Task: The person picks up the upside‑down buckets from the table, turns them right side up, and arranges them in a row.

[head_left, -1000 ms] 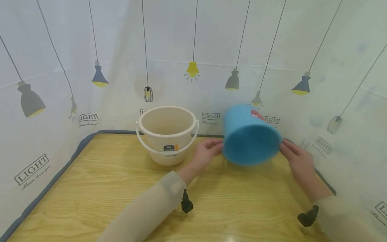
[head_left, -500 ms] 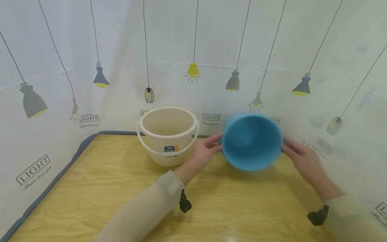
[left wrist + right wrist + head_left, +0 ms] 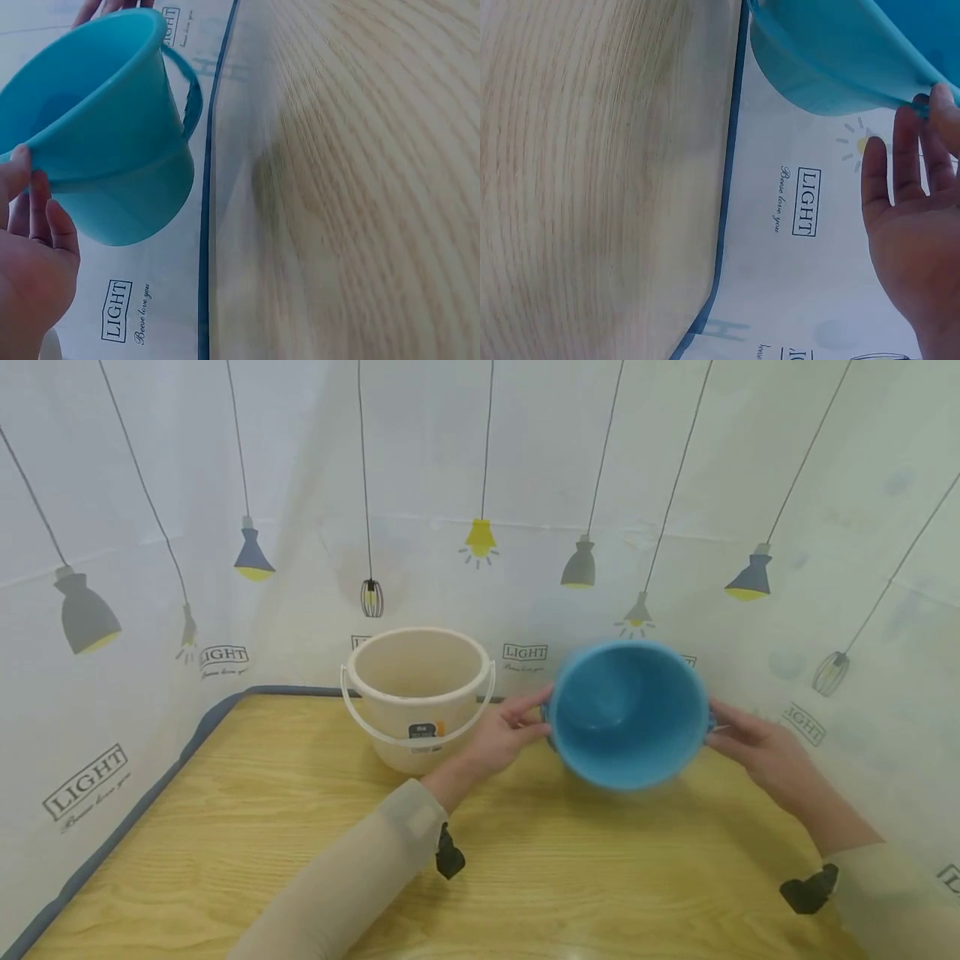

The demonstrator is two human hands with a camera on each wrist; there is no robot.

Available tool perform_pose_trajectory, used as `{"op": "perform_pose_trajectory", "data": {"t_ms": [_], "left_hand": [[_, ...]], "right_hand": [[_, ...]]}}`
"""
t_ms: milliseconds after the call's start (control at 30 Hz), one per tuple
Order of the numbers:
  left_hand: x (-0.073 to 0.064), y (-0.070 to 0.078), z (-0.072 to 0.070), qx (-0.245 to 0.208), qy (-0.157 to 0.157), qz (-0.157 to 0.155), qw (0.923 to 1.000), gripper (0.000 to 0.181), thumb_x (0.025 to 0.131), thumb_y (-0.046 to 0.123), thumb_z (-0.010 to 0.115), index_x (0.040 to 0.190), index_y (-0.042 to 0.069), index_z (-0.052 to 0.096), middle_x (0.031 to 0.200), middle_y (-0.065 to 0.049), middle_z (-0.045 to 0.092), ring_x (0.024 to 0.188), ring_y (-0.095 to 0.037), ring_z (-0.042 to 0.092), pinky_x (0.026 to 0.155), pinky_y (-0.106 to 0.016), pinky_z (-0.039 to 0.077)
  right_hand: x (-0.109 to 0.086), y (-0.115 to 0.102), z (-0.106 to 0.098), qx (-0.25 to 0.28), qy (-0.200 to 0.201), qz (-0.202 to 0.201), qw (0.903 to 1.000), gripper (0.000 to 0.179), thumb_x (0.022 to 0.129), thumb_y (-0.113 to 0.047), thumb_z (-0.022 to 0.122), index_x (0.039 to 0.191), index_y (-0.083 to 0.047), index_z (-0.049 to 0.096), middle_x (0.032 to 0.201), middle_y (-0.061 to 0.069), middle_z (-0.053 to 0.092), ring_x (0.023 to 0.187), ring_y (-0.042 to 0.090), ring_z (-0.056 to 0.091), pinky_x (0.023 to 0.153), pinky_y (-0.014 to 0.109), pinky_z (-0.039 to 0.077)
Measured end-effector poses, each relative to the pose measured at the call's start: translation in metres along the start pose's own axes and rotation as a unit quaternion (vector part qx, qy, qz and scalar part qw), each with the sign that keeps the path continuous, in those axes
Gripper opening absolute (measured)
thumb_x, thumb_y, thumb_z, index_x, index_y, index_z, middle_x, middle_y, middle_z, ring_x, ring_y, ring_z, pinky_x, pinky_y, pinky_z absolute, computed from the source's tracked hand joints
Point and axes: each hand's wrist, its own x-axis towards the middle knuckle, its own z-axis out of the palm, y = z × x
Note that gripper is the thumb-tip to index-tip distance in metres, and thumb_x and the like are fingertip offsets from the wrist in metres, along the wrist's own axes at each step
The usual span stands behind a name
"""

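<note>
A blue plastic bucket [image 3: 630, 718] is held above the right part of the table, tipped so that its mouth faces the head camera. At its left side my left hand [image 3: 491, 739] pinches the rim between thumb and fingers. My right hand [image 3: 768, 756] pinches the opposite side of the rim in the same way. In the left wrist view the bucket's handle [image 3: 195, 105] hangs along its underside, off the wooden surface. A beige bucket [image 3: 390, 718] stands upright to the left, its white handle [image 3: 360, 717] lowered across the front; my left forearm passes close before it.
The wooden table [image 3: 247, 793] has a dark blue border [image 3: 176, 764] along its edges. White sheeting [image 3: 420, 460] printed with lamps and "LIGHT" lettering rises at the back and both sides. A black wrist camera [image 3: 450, 852] sits at the left cuff, another camera [image 3: 810, 889] at the right.
The blue bucket has been tilted so its mouth swings up toward the head camera, and its outer label is out of sight. My right hand has shifted slightly right. The beige bucket stays put.
</note>
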Motion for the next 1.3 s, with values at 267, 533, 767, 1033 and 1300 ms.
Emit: {"op": "perform_pose_trajectory", "data": {"t_ms": [267,533,767,1033,1300], "left_hand": [[-0.001,0.003,-0.005,0.016,-0.031,-0.003,0.9994,0.062,0.107,0.023,0.072,0.161,0.045,0.051,0.166,0.01,0.056,0.146,-0.025,0.06,0.12,-0.047,0.054],[-0.001,0.001,-0.004,-0.017,-0.044,0.008,0.9988,0.062,0.112,0.027,0.064,0.166,0.048,0.042,0.174,0.02,0.041,0.159,-0.027,0.049,0.131,-0.054,0.041],[-0.001,0.001,-0.002,-0.009,-0.021,-0.011,0.9997,0.06,0.113,0.036,0.061,0.168,0.048,0.039,0.173,0.021,0.042,0.156,-0.026,0.053,0.132,-0.059,0.038],[0.01,0.004,0.003,-0.049,0.024,-0.031,0.998,0.054,0.115,0.036,0.058,0.164,0.053,0.043,0.165,-0.001,0.057,0.152,-0.027,0.056,0.12,-0.05,0.055],[0.024,0.001,0.003,-0.089,0.075,-0.068,0.9909,0.05,0.115,0.033,0.059,0.16,0.052,0.05,0.166,-0.006,0.057,0.151,-0.03,0.058,0.119,-0.051,0.056]], "right_hand": [[-0.001,0.008,0.003,0.028,-0.025,-0.02,0.9991,0.062,0.114,-0.032,0.063,0.171,-0.033,0.039,0.167,0.002,0.055,0.128,-0.022,0.05,0.096,0.008,0.05],[0.001,-0.001,0.014,0.198,-0.052,-0.058,0.977,0.058,0.118,-0.014,0.049,0.174,-0.019,0.033,0.174,-0.01,0.046,0.141,-0.013,0.054,0.105,0.015,0.056],[0.006,-0.006,0.018,0.262,-0.054,-0.052,0.9621,0.06,0.12,-0.018,0.044,0.176,-0.026,0.026,0.182,-0.004,0.032,0.144,-0.014,0.05,0.107,0.016,0.056],[0.018,-0.013,0.023,0.252,-0.027,-0.019,0.9672,0.057,0.121,-0.037,0.042,0.175,-0.034,0.027,0.181,0.002,0.033,0.15,-0.007,0.048,0.109,0.012,0.051],[0.034,-0.014,0.035,0.328,-0.032,-0.017,0.9441,0.057,0.121,-0.037,0.041,0.176,-0.029,0.028,0.181,0.011,0.032,0.149,0.003,0.055,0.11,0.02,0.055]]}}
